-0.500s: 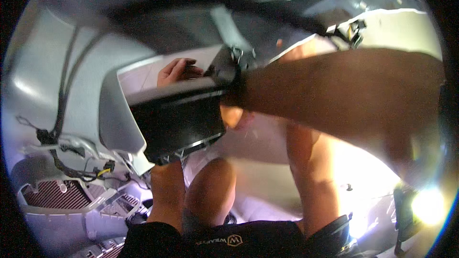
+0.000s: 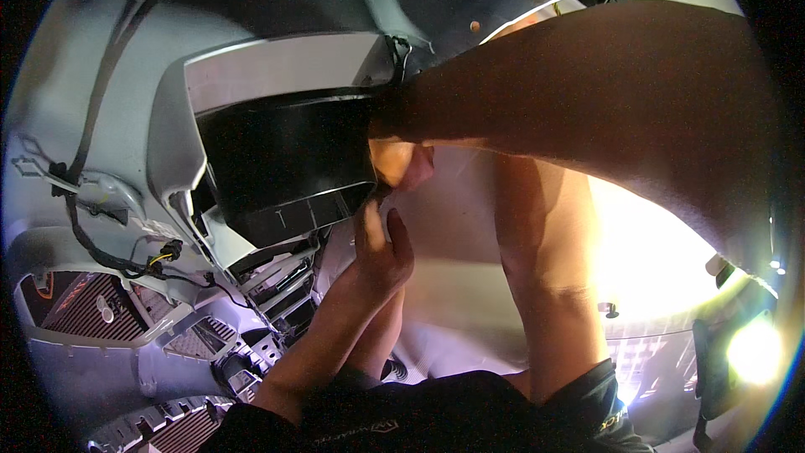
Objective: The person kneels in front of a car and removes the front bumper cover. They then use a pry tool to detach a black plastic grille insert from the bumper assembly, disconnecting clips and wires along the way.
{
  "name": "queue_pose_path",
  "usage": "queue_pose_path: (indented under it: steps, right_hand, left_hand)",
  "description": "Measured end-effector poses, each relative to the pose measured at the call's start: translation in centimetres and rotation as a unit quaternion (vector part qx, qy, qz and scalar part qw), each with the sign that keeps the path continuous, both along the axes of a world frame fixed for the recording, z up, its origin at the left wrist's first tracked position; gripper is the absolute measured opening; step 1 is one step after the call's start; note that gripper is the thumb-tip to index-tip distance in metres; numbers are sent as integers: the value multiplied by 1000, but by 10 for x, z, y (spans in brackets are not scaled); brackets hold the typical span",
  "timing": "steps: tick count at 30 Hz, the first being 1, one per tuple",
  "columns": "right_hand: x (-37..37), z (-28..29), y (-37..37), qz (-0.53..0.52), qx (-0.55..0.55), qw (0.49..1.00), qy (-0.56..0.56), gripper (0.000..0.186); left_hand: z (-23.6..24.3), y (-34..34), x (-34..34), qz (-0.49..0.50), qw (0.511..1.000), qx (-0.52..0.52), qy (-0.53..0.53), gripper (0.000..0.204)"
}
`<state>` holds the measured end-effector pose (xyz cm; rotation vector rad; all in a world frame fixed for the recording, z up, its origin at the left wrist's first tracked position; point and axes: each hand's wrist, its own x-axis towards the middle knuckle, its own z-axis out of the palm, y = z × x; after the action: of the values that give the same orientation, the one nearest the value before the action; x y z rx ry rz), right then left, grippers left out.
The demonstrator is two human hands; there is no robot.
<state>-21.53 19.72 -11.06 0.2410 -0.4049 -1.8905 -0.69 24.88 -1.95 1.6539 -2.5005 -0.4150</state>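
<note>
A black display unit (image 2: 285,155) is held up inside a stripped car interior by two bare hands.

The unit, a dark rectangular box with a glossy face and a pale grey frame along its top, is gripped at its right edge by the right hand (image 2: 401,159), whose fingers are curled against the casing, though most of them are hidden behind the forearm. The left hand (image 2: 381,256) is raised just below the unit's lower right corner, its fingers half bent and its fingertips touching the underside; whether anything is clasped there cannot be told. To the left of the fingers, black cables (image 2: 109,256) are seen hanging over grey body panels (image 2: 92,117). Below them, an opening in the dashboard (image 2: 277,285) is seen to contain metal brackets.
</note>
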Motion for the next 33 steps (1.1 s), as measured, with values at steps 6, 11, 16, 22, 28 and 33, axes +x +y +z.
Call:
queue_pose_path:
  steps: [6, 11, 16, 22, 28, 33]
  right_hand:
    - [-3, 5, 7, -1, 7, 1000, -3, 47]
    - [-6, 4, 8, 2, 8, 1000, 2, 47]
    - [-8, 5, 13, 1, 19, 1000, 11, 47]
    - [-9, 5, 15, 1, 31, 999, 22, 47]
    - [-9, 6, 17, -1, 40, 999, 26, 47]
    - [-11, 8, 19, -1, 45, 999, 28, 47]
  left_hand:
    - [-16, -26, 16, -99, 989, -78, -78, 36]
    - [-9, -50, 40, -173, 943, -1, -283, 52]
    - [-22, -55, 45, -254, 917, -156, -264, 67]
    - [-20, -58, 76, -156, 972, 37, -174, 76]
    - [-33, -73, 87, -174, 953, 17, -247, 74]
    - [-57, -93, 71, -113, 968, -37, -221, 73]
